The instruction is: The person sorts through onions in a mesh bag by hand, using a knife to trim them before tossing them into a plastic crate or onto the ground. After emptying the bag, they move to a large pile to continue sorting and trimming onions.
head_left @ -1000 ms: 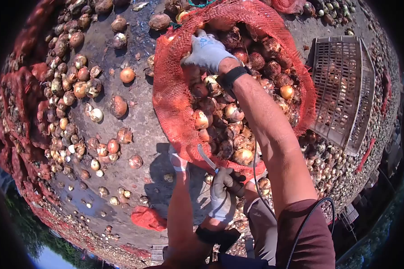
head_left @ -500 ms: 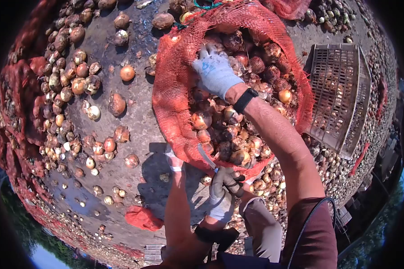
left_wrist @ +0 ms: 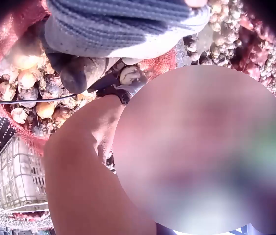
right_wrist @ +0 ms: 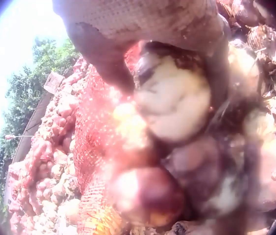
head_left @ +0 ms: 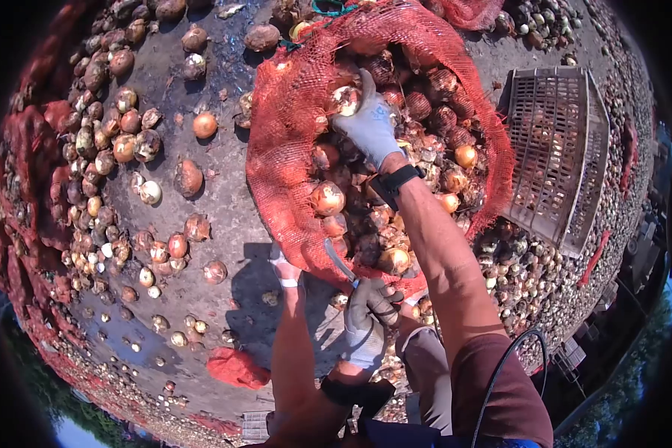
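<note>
In the head view my right hand [head_left: 369, 127], in a pale work glove, is inside a red mesh bag [head_left: 284, 149] full of onions. It grips a pale-fleshed onion [head_left: 345, 101] near the bag's left inner wall; the right wrist view has this onion [right_wrist: 174, 100] under the gloved fingers, its surface whitish with dark patches. Just below the bag's near rim, my gloved left hand [head_left: 367, 317] holds a knife with a slim curved blade [head_left: 337, 260]. The blade points up and left, over the mesh. In the left wrist view, the ribbed glove [left_wrist: 123, 29] fills the top.
Right of the bag leans a slatted plastic crate [head_left: 552, 149]. Loose onions [head_left: 188, 178] lie scattered on the concrete to the left, beside heaped red mesh [head_left: 30, 194]. A crumpled red net [head_left: 237, 367] lies near a bare foot [head_left: 284, 269]. Onions spread widely to the right.
My right hand has turned, and the pale onion now shows at its fingers. The left hand and knife keep their place by the near rim.
</note>
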